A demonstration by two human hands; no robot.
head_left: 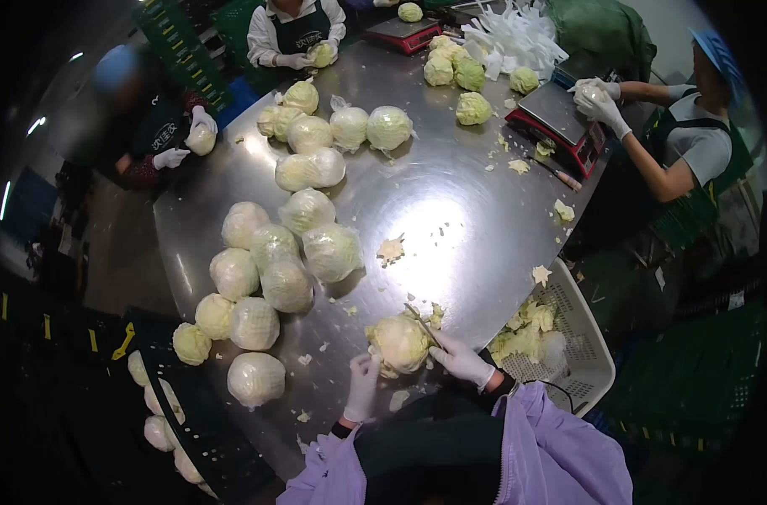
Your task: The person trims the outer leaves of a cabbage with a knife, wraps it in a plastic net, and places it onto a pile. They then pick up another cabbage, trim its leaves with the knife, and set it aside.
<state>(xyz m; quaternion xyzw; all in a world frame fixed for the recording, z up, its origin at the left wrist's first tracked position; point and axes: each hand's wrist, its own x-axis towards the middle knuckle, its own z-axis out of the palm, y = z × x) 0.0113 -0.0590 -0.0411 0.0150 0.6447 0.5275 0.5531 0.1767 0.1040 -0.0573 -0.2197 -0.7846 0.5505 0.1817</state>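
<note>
A pale cabbage (pixel 399 347) rests on the metal table right in front of me, its outer leaves ragged at the rim. My gloved left hand (pixel 363 389) is closed at its lower left edge, fingertips bent against the leaves. In my gloved right hand (pixel 462 360) is a knife (pixel 422 321), its blade angled up and left along the cabbage's upper right side. Leaf scraps (pixel 436 316) lie just behind the cabbage. To the left stand several plastic-wrapped cabbages (pixel 256 380).
A white basket (pixel 598 358) of trimmed leaves stands by the table's right edge. Green crates (pixel 223 438) with cabbages are at lower left. Red scales (pixel 581 160), another knife (pixel 560 175) and white netting (pixel 514 42) lie farther off. Co-workers handle cabbages around the metal table (pixel 451 278).
</note>
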